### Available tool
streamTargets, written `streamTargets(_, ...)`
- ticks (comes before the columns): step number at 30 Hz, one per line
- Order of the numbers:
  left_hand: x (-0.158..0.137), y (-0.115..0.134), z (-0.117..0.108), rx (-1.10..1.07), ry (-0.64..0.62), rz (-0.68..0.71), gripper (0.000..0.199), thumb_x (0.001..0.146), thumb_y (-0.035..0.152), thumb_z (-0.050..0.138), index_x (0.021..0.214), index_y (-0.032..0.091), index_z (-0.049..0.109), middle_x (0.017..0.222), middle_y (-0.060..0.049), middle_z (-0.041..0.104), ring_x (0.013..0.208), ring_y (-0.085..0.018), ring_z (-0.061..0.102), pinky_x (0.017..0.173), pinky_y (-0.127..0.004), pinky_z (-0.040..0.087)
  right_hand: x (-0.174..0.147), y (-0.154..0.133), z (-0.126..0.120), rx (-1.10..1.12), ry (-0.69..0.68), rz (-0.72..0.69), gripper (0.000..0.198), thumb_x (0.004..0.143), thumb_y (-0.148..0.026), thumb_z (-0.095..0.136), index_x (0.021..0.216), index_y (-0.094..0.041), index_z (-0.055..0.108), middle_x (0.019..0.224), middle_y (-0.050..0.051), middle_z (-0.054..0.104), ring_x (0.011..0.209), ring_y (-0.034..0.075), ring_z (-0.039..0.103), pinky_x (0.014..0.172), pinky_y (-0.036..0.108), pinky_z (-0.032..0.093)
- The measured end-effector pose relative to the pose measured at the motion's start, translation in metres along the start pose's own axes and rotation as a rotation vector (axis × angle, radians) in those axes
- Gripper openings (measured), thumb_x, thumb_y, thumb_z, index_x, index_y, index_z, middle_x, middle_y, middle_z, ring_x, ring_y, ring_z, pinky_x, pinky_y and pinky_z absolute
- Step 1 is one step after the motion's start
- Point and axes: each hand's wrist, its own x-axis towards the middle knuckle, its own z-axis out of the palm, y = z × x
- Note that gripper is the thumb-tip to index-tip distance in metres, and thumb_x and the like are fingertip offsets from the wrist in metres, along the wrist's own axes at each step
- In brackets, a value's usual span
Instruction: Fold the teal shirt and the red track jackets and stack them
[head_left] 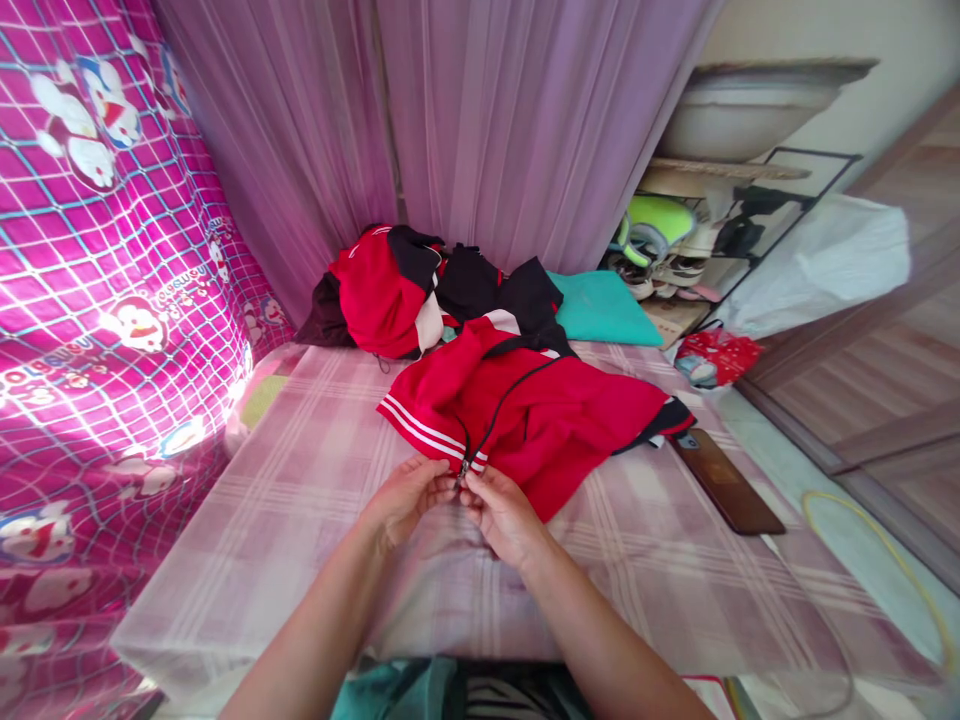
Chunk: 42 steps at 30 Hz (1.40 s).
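Observation:
A red jacket (547, 410) with white stripes on its hem and dark trim lies spread on the checked cloth. Its black zipper (496, 408) runs down toward me, the two sides meeting at the hem. My left hand (412, 495) pinches the striped hem just left of the zipper's lower end. Opposite it, my right hand (504, 515) pinches the other edge at the zipper's end, thumb on top. The fingertips of both hands nearly touch, and they partly hide the small metal zipper parts between them.
Red and black garments (386, 290) are heaped behind the jacket, beside a folded turquoise cloth (606, 308). A brown phone (727, 482) with a white cable lies at the right. Purple curtains (540, 120) hang behind; a shoe rack (750, 260) stands at the far right.

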Motion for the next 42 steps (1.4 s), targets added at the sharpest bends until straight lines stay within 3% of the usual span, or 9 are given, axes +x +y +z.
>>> streamTargets(6,0.002,0.002,0.002,0.157,0.046,0.055,0.034,0.057,0.04,0.088,0.074,0.015,0.074,0.067,-0.001,0.071,0.058,-0.009,0.059,0.058,-0.021,0.045,0.0,0.004,0.002,-0.038,0.017,-0.05,0.047,0.044,-0.048,0.094,0.07,-0.02,0.066,0.065,-0.004,0.06,0.056,0.006,0.049,0.047,0.017,0.033)
streamTargets(10,0.004,0.003,0.003,0.112,0.09,0.074,0.039,0.053,0.045,0.09,0.072,0.016,0.073,0.065,-0.001,0.07,0.058,-0.009,0.059,0.062,-0.022,0.044,0.0,0.006,0.004,-0.027,0.041,-0.073,0.049,0.043,-0.047,0.093,0.072,-0.02,0.065,0.064,-0.005,0.059,0.055,0.006,0.049,0.046,0.017,0.031)
streamTargets(23,0.006,-0.005,0.01,0.064,0.096,0.147,0.039,0.053,0.044,0.091,0.074,0.015,0.074,0.07,-0.003,0.074,0.063,-0.012,0.064,0.062,-0.023,0.047,-0.001,0.005,0.005,-0.004,0.054,-0.091,0.048,0.043,-0.048,0.093,0.069,-0.019,0.065,0.064,-0.004,0.06,0.055,0.007,0.048,0.045,0.018,0.029)
streamTargets(32,0.002,-0.006,0.02,0.108,0.136,0.334,0.041,0.05,0.047,0.089,0.072,0.017,0.074,0.068,-0.002,0.072,0.061,-0.012,0.059,0.06,-0.025,0.045,-0.002,0.005,0.009,0.062,0.093,-0.047,0.052,0.038,-0.048,0.093,0.072,-0.018,0.066,0.067,-0.003,0.063,0.055,0.006,0.05,0.047,0.018,0.031)
streamTargets(42,0.003,-0.01,0.019,0.174,0.197,0.415,0.04,0.056,0.049,0.086,0.072,0.016,0.072,0.065,0.0,0.069,0.059,-0.011,0.056,0.06,-0.025,0.044,-0.002,0.009,0.012,0.09,0.095,-0.043,0.047,0.042,-0.044,0.092,0.072,-0.019,0.066,0.065,-0.004,0.061,0.057,0.007,0.049,0.049,0.018,0.032)
